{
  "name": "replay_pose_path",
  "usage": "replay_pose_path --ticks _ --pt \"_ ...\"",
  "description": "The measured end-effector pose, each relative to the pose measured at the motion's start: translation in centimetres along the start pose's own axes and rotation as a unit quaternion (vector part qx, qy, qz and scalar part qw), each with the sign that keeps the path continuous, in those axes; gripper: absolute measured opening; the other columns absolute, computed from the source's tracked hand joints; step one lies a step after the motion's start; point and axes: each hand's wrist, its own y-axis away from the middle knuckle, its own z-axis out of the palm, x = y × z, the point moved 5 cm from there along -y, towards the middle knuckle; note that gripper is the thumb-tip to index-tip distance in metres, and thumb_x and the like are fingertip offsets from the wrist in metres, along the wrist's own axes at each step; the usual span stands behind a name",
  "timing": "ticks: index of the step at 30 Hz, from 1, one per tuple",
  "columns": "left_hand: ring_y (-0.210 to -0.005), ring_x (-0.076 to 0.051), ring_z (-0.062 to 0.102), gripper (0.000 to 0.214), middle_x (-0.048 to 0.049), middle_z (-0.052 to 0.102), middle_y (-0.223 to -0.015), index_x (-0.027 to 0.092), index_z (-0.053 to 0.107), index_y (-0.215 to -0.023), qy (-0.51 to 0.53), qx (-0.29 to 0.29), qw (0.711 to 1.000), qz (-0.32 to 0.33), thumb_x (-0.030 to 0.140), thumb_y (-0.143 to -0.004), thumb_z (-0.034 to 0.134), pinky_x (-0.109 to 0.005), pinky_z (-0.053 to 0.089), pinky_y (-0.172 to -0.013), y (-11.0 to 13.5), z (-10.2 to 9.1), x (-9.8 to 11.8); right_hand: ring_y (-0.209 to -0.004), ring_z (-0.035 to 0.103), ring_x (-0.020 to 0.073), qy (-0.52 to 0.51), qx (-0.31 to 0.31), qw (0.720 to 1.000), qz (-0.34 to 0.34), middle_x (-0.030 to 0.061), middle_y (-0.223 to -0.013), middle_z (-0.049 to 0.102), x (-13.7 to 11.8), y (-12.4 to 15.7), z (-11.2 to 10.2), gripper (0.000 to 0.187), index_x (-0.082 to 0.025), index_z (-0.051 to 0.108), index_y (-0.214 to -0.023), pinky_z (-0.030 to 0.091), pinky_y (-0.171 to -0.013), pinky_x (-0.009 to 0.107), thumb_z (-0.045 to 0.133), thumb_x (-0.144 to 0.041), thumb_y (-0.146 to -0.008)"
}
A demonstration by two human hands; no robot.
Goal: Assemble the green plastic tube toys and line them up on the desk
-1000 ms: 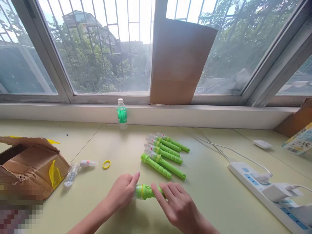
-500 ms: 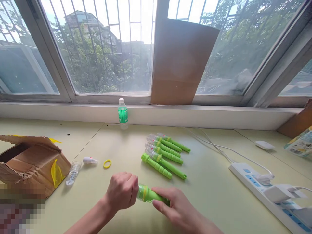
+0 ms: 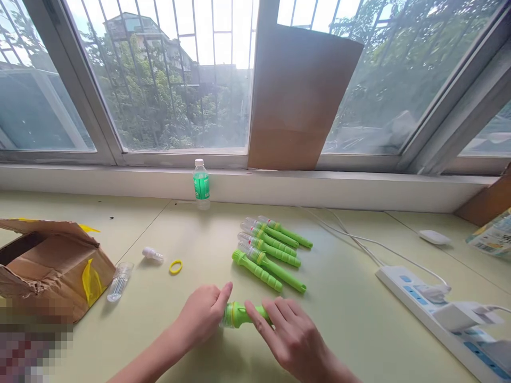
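Note:
A green plastic stick with a clear cap and a yellow ring lies level between my two hands, just above the table. My left hand is closed round its clear cap end, thumb pointing up. Wrapped over the green handle is my right hand, its index finger stretched along the handle. Beyond them lie several matching sticks with clear caps and a green handle with its threaded end uncovered. To the left are a loose yellow ring, a small white piece with a clear tip and a clear cap.
An opened cardboard box stands at the left. A bottle with a green label is against the sill. At the right, a white power strip holds plugs, with white cables running behind it.
My left hand has turned on the cap, bringing its thumb up. My right hand's fingers have shifted over the handle. The small white piece has rolled and turned slightly.

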Motion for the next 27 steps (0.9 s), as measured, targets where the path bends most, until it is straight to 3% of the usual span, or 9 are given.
replay_pose_path --ticks 5,9,11,15,17,19,22,25,27 --pt "-0.040 -0.011 0.026 0.053 0.0025 0.025 -0.041 0.018 0.022 -0.047 -0.108 0.072 0.989 0.071 0.035 -0.097 0.019 -0.028 0.015 -0.048 -0.4 0.1 0.2 -0.056 0.048 0.0177 0.034 -0.040 0.999 0.008 0.0024 -0.064 0.054 -0.2 0.2 1.0 0.029 -0.010 0.059 -0.114 0.026 -0.054 0.033 0.052 -0.012 -0.086" --pt "-0.038 -0.011 0.025 0.053 0.0008 0.033 -0.040 0.017 0.031 -0.045 -0.159 0.101 0.974 0.127 0.028 -0.096 0.019 -0.029 0.013 -0.049 -0.1 0.0 0.6 -0.055 0.048 0.0166 -0.059 -0.073 0.990 0.101 0.0009 -0.065 0.056 0.0 0.5 1.7 0.018 -0.018 0.059 -0.105 0.024 -0.053 0.031 0.052 -0.020 -0.088" --pt "-0.038 -0.011 0.026 0.050 -0.0006 0.040 -0.042 0.017 0.039 -0.048 -0.181 0.119 0.962 0.163 0.026 -0.094 0.020 -0.030 0.011 -0.049 0.3 -0.3 0.9 -0.056 0.050 0.0159 -0.156 -0.115 0.966 0.168 -0.0001 -0.067 0.059 0.4 0.4 1.7 0.015 -0.021 0.059 -0.101 0.026 -0.052 0.029 0.052 -0.020 -0.088" --pt "-0.043 -0.013 0.035 0.040 -0.0042 0.049 -0.050 0.018 0.049 -0.056 -0.211 0.155 0.936 0.234 0.025 -0.088 0.025 -0.030 0.012 -0.050 0.9 -0.8 1.4 -0.059 0.054 0.0121 -0.349 -0.220 0.876 0.251 -0.0058 -0.067 0.062 0.7 0.0 1.4 0.007 -0.025 0.057 -0.084 0.030 -0.051 0.022 0.052 -0.023 -0.089" --pt "-0.044 -0.014 0.037 0.039 -0.0045 0.049 -0.050 0.018 0.048 -0.056 -0.220 0.173 0.926 0.253 0.024 -0.088 0.027 -0.031 0.014 -0.051 1.0 -0.8 1.4 -0.060 0.055 0.0118 -0.363 -0.227 0.864 0.264 -0.0061 -0.068 0.063 0.8 -0.1 1.4 0.008 -0.025 0.057 -0.083 0.031 -0.052 0.022 0.052 -0.023 -0.090" --pt "-0.044 -0.014 0.037 0.038 -0.0036 0.048 -0.050 0.018 0.047 -0.056 -0.224 0.187 0.922 0.256 0.022 -0.089 0.028 -0.031 0.015 -0.051 0.8 -0.7 1.3 -0.064 0.057 0.0134 -0.332 -0.206 0.882 0.262 -0.0040 -0.074 0.064 1.0 0.1 1.8 0.007 -0.026 0.059 -0.090 0.032 -0.055 0.023 0.053 -0.022 -0.089" --pt "-0.044 -0.012 0.035 0.039 -0.0008 0.046 -0.050 0.018 0.044 -0.057 -0.214 0.187 0.930 0.234 0.024 -0.092 0.029 -0.030 0.016 -0.050 0.5 -0.5 1.0 -0.062 0.054 0.0164 -0.234 -0.151 0.938 0.205 0.0006 -0.074 0.062 0.8 0.5 2.4 0.018 -0.023 0.059 -0.105 0.030 -0.054 0.027 0.050 -0.022 -0.089" --pt "-0.044 -0.011 0.032 0.045 0.0020 0.039 -0.049 0.018 0.037 -0.056 -0.125 0.114 0.974 0.151 0.033 -0.096 0.024 -0.028 0.017 -0.049 -0.1 -0.4 0.4 -0.058 0.050 0.0173 -0.112 -0.056 0.985 0.116 0.0028 -0.068 0.058 0.5 0.5 1.8 0.025 -0.019 0.062 -0.108 0.028 -0.054 0.030 0.045 -0.014 -0.089" --pt "-0.044 -0.012 0.029 0.051 0.0024 0.032 -0.046 0.018 0.029 -0.052 -0.049 0.054 0.994 0.083 0.041 -0.097 0.020 -0.027 0.017 -0.049 -0.3 -0.2 0.1 -0.060 0.051 0.0183 -0.050 0.000 0.997 0.058 0.0048 -0.067 0.059 0.2 0.3 0.9 0.030 -0.016 0.063 -0.110 0.031 -0.057 0.031 0.045 -0.007 -0.088"
